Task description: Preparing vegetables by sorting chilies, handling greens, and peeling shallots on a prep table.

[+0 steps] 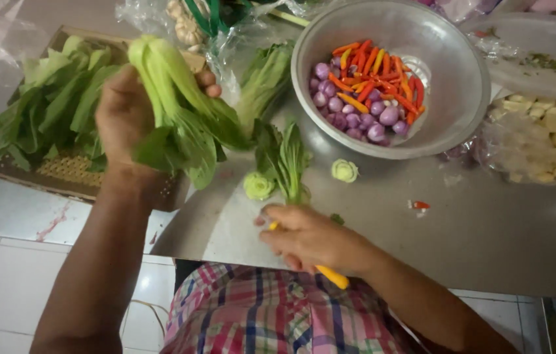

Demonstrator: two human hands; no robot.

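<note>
Leafy green bok choy bunch (179,108), clenched in left hand (123,115); right hand (310,239) grips yellow-handled knife (331,276) beside it: loose leaves may drop.

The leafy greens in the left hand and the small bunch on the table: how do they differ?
The greens in the left hand are a big bunch, lifted off the table; the small bunch is smaller and lies on the grey table by the right hand. The held greens look paler at the stalks; the small bunch is darker. Both are green leafy vegetables.
</note>
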